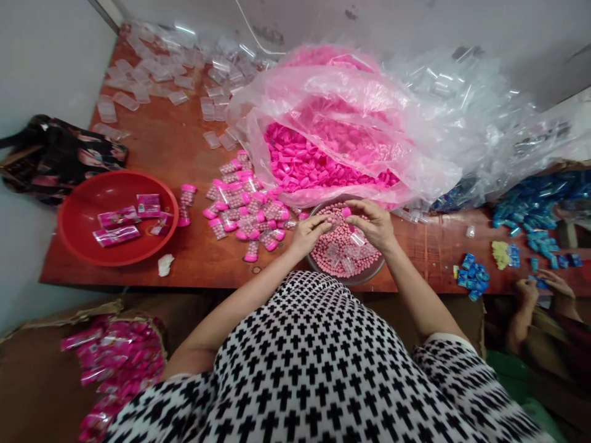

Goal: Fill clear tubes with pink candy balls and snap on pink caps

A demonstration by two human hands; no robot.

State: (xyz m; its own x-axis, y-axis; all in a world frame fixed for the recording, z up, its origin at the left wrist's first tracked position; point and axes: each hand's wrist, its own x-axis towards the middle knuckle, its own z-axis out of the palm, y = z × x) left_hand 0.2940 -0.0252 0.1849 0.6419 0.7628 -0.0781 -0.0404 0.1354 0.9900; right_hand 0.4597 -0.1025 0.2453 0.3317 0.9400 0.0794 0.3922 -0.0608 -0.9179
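Above a dark bowl (379,266) of pink beads (322,253), both hands face each other a short way apart. My left hand (308,235) is closed in a pinch on a small clear container, which blends with the beads behind it. Between the thumb and fingers of my right hand (373,226) is a bright pink cap (346,212). A few clear empty containers (348,264) lie on the beads. Left of the bowl is a pile of bead-filled containers with pink caps (252,215). Behind it, a large plastic bag (258,135) lies open, full of pink caps (300,154).
Clear containers (161,67) cover the back left of the table. A red basin (74,231) holds pink packets (117,216). Below the table edge stands a box of pink packets (120,357). At right, a co-worker's hands (556,286) are near blue packets (473,275).
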